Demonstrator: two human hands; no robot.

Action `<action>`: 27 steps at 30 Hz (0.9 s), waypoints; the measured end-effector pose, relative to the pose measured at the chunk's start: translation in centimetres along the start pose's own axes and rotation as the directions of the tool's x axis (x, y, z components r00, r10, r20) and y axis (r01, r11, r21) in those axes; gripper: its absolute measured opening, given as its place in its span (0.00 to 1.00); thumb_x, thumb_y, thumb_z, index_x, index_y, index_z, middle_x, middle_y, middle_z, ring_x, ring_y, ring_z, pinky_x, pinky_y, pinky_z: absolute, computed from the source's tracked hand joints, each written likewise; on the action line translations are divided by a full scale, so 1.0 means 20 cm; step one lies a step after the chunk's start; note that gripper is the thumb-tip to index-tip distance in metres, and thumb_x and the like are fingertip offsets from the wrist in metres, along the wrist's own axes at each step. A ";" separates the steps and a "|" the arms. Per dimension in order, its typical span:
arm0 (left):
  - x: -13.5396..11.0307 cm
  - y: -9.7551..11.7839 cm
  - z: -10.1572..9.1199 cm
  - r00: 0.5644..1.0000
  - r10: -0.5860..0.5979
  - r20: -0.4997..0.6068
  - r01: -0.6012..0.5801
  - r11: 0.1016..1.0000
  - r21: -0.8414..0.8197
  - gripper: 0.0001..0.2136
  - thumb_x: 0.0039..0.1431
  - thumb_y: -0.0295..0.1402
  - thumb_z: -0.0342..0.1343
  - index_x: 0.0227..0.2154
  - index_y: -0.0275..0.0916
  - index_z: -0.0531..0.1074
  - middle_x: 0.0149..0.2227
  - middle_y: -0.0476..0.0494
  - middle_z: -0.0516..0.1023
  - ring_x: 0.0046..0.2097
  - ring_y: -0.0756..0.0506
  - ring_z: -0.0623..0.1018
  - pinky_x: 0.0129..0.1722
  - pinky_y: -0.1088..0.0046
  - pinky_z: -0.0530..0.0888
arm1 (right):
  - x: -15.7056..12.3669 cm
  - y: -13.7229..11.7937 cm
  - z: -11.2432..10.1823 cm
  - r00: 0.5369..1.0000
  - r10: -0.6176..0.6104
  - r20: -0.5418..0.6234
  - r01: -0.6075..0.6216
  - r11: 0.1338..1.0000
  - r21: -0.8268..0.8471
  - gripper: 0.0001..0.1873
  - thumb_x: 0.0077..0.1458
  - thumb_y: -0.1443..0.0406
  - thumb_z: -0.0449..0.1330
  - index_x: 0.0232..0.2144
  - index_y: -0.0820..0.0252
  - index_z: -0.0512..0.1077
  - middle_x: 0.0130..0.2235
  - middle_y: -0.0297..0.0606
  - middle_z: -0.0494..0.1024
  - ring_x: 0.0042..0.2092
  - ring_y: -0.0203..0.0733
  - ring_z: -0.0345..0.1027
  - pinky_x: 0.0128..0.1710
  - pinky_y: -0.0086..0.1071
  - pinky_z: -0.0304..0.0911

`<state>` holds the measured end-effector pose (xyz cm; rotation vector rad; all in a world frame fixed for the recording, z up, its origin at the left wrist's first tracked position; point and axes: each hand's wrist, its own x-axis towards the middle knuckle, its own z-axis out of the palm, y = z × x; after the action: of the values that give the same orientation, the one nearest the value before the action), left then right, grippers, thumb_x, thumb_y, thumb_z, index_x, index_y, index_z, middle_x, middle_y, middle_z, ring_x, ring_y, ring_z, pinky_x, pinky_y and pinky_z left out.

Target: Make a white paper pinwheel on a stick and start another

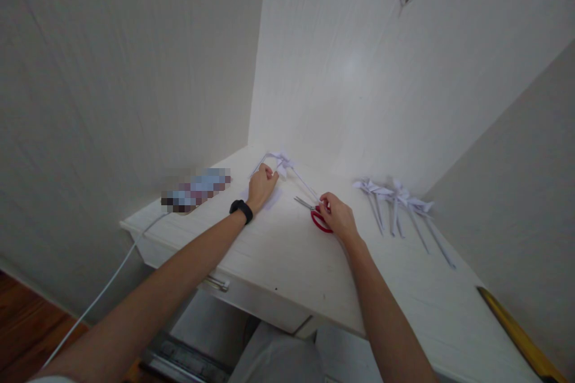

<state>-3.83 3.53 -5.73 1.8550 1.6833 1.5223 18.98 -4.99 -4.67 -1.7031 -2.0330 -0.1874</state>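
Note:
A white paper pinwheel [284, 163] with a thin rolled-paper stick [304, 182] is held low over the white desk, near the back corner. At its head, my left hand [262, 187] has its fingers closed against a lower blade. The lower end of the stick meets the pinched fingertips of my right hand [338, 215]. Under that hand lie red-handled scissors [320, 224], partly covered, their blades pointing left. Another pale stick or strip [257, 165] shows behind my left hand, and a pale sheet of paper [273, 198] lies beneath it.
Several finished paper pinwheels [398, 194] lie at the right against the wall. A phone [197, 190], its screen blurred, rests at the left with a white cable [114, 274] hanging off the desk [287, 263]. A yellow strip-like object [516, 329] lies along the right edge.

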 end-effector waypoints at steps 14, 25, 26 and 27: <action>-0.03 0.04 -0.01 0.951 0.296 0.091 -0.300 0.953 0.031 0.10 0.61 0.34 0.43 0.31 0.38 0.68 0.28 0.47 0.71 0.31 0.49 0.70 0.33 0.73 0.64 | 0.00 0.00 0.01 1.000 -0.016 0.006 0.016 0.999 0.029 0.08 0.57 0.62 0.51 0.39 0.56 0.65 0.34 0.34 0.74 0.32 0.37 0.68 0.32 0.29 0.56; -0.03 0.04 -0.02 0.956 0.289 0.054 -0.288 0.957 -0.032 0.11 0.58 0.32 0.47 0.43 0.39 0.65 0.28 0.49 0.71 0.29 0.50 0.70 0.32 0.75 0.66 | 0.00 0.01 0.02 0.999 -0.038 0.004 0.038 0.999 0.038 0.09 0.57 0.62 0.50 0.40 0.56 0.65 0.34 0.35 0.74 0.32 0.37 0.67 0.31 0.29 0.56; -0.03 0.05 -0.02 0.953 0.299 0.051 -0.298 0.954 -0.039 0.12 0.58 0.31 0.48 0.44 0.40 0.64 0.29 0.49 0.71 0.30 0.50 0.70 0.32 0.75 0.66 | 0.00 0.01 0.02 0.999 -0.035 0.005 0.035 0.999 0.037 0.09 0.57 0.62 0.50 0.40 0.56 0.65 0.34 0.34 0.74 0.32 0.37 0.67 0.31 0.29 0.55; -0.03 0.05 -0.02 0.950 0.309 0.048 -0.307 0.951 -0.049 0.12 0.57 0.30 0.48 0.45 0.40 0.64 0.30 0.49 0.72 0.30 0.51 0.71 0.32 0.75 0.66 | 0.00 0.00 0.02 1.000 -0.031 0.006 0.031 0.999 0.036 0.09 0.57 0.62 0.50 0.40 0.56 0.65 0.34 0.34 0.74 0.32 0.37 0.67 0.31 0.29 0.55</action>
<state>-3.41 2.46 -5.12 2.1976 1.3756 1.5832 18.98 -4.78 -4.92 -1.6538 -2.0561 -0.1552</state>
